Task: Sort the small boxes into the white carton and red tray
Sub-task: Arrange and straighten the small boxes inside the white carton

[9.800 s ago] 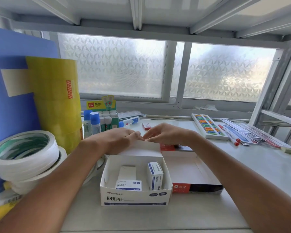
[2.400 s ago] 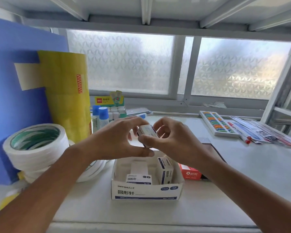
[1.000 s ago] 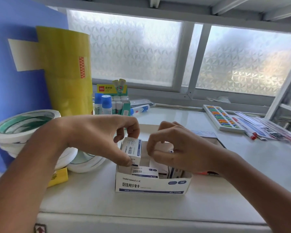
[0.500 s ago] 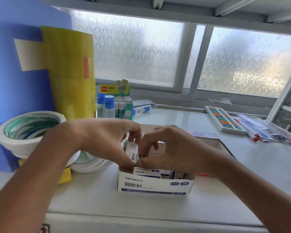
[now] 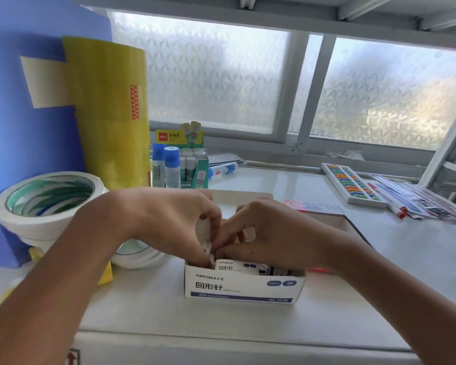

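Observation:
The white carton [image 5: 244,287] with blue print stands open near the table's front edge. Small white-and-blue boxes lie inside it; one lying flat [image 5: 229,267] shows behind the front wall. My left hand [image 5: 179,219] pinches another small white box [image 5: 204,242], standing upright at the carton's left end. My right hand [image 5: 271,233] is curled over the carton, its fingertips meeting the left hand's on that box. The red tray [image 5: 319,270] lies just right of the carton, mostly hidden by my right forearm; only a red strip shows.
Rolls of white tape [image 5: 48,204] are stacked at the left, next to a yellow tape stack [image 5: 111,114] and a blue board [image 5: 24,127]. Glue sticks [image 5: 179,164] stand behind the carton. A bead tray [image 5: 353,184] and packaged pens [image 5: 419,204] lie at the right.
Both hands have lowered the small white box from above the carton down into its left end. The right hand has closed in against the left.

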